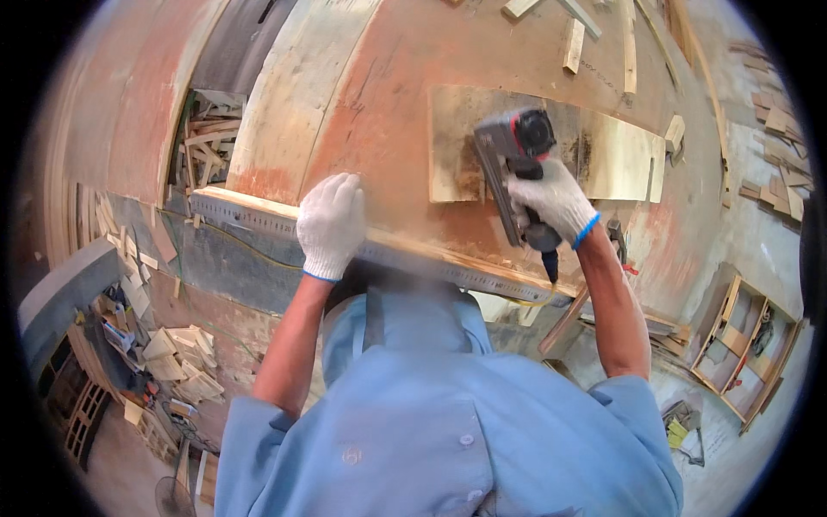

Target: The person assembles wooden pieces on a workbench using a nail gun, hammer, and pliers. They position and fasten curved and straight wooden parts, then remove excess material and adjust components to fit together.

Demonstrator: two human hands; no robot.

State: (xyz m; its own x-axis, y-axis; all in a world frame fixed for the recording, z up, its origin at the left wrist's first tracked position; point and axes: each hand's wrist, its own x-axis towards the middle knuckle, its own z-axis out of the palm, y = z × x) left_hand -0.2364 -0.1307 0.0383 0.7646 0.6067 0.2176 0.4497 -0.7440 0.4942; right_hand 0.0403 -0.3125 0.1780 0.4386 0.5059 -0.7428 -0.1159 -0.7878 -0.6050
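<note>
My right hand (556, 200), in a white knitted glove with a blue cuff, grips a grey and black nail gun (493, 168) by its handle. The tool is held over the workbench (388, 159), with a dark fitting at its lower end. My left hand (331, 226), gloved the same way, is closed at the bench's near edge; its fingers are curled, and whatever they hold is hidden. A long wooden strip (439, 252) runs along that edge beside a metal ruler (250, 215), passing by my left hand.
A pale, stained board (620, 159) lies beyond the nail gun. Loose wood sticks (574, 45) are scattered at the far side. Offcuts fill a bench opening (211, 138) and form a pile (185, 362) at lower left. A wooden frame (745, 345) stands at right.
</note>
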